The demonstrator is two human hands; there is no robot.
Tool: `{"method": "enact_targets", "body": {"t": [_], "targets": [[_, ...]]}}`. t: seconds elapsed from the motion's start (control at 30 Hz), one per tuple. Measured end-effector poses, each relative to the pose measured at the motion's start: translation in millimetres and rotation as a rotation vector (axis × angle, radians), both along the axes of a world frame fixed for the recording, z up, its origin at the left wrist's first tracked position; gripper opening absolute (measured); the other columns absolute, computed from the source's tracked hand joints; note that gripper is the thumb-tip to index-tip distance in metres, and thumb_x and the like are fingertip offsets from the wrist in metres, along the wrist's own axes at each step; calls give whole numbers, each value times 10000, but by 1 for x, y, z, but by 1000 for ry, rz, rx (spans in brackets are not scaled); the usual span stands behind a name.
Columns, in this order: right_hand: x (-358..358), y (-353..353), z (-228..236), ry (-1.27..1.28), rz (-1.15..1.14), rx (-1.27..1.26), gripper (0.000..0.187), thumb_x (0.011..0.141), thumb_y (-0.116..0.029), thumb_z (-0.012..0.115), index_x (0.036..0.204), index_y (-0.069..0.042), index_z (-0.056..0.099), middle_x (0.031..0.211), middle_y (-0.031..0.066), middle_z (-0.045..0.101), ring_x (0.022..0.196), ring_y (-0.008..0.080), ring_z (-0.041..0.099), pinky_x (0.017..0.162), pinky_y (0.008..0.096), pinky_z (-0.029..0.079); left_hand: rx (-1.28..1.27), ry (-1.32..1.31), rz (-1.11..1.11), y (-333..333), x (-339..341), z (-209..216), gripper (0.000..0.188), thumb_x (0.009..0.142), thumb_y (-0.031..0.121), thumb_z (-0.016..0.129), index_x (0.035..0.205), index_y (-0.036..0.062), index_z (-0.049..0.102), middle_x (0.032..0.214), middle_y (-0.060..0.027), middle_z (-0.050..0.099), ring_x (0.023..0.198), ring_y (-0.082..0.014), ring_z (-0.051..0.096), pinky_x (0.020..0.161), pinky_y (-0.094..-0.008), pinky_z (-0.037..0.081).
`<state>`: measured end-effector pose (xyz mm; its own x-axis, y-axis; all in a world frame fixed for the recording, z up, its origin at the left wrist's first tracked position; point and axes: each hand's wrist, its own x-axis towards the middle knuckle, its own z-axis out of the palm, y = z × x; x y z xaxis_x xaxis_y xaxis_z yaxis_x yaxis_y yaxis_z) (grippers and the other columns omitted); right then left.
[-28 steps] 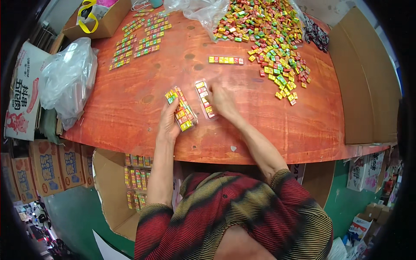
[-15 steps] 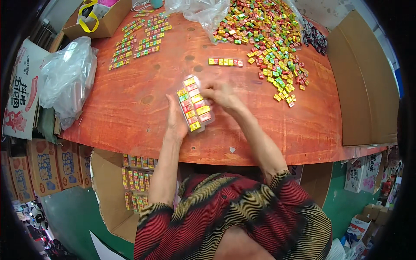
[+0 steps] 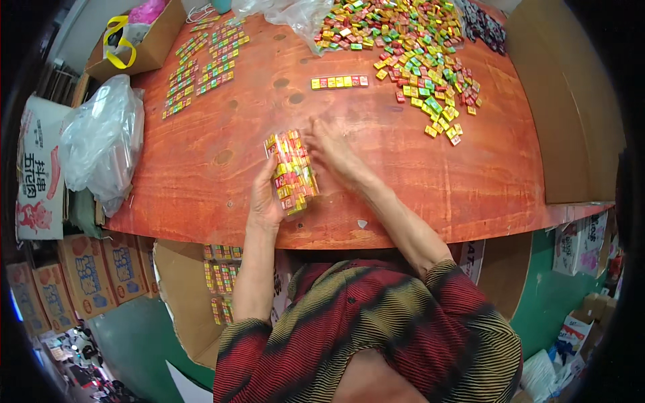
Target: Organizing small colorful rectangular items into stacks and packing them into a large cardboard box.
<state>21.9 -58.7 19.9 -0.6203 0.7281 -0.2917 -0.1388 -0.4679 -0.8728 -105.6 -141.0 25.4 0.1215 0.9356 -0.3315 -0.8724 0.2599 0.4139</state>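
From my remote end I am seeing the left hand (image 3: 267,195) wrapping its thumb and fingers around a bundle of clear packs (image 3: 292,173), which is tilting just above the near part of the red table (image 3: 410,195). The right hand (image 3: 334,149) is hovering just beside the bundle's right edge, its fingers loosely parted and gripping nothing that I am seeing (they are blurring, so I cannot tell about contact). Beyond the hands, 1 row of little boxes (image 3: 340,82) is lying crosswise, and a loose heap of red, yellow and green boxes (image 3: 410,43) is spreading at the far right.
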Motion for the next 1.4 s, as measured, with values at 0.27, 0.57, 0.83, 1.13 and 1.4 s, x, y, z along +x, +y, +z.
{"method": "enact_targets", "body": {"t": [0.27, 0.57, 0.83, 1.13, 1.4], "targets": [[-8, -25, 10, 241, -82, -120, 678, 861, -521, 196, 1304, -10, 152, 1330, 200, 193, 1238, 273, 204, 1001, 345, 198, 15, -86, 22, -9, 3, 11, 486, 859, 394, 376, 1171, 22, 397, 1081, -180, 508, 893, -373, 538, 731, -469, 477], [23, 0, 12, 141, 277, 341, 637, 847, -542, 248, 1150, -27, 468, 1169, 150, 462, 1125, 234, 400, 950, 341, 294, -4, -79, -196, -42, 30, 14, 619, 816, 482, 397, 1211, 9, 339, 1106, -219, 471, 965, -366, 503, 773, -470, 456], [46, -55, -1, 152, 492, 230, 513, 864, -439, 352, 1141, -28, 484, 1171, 124, 470, 1082, 205, 441, 907, 328, 333, -164, 90, -209, -113, 49, 12, 616, 819, 443, 433, 1224, -2, 299, 1104, -204, 462, 970, -339, 504, 811, -432, 435], [48, -93, 3, 186, 546, 245, 357, 850, -332, 421, 897, 2, 536, 988, 126, 518, 965, 212, 489, 851, 342, 374, 45, -73, -251, -144, 51, 12, 563, 832, 319, 486, 1243, 17, 246, 1091, -128, 455, 978, -210, 498, 800, -309, 422], [21, -99, 10, 250, 608, 11, 228, 791, -244, 538, 841, -22, 526, 969, 102, 497, 941, 203, 493, 804, 328, 398, 37, -8, -205, -180, 35, 1, 666, 750, 307, 615, 1228, 12, 259, 1041, -91, 469, 852, -138, 530, 704, -252, 454]]}}
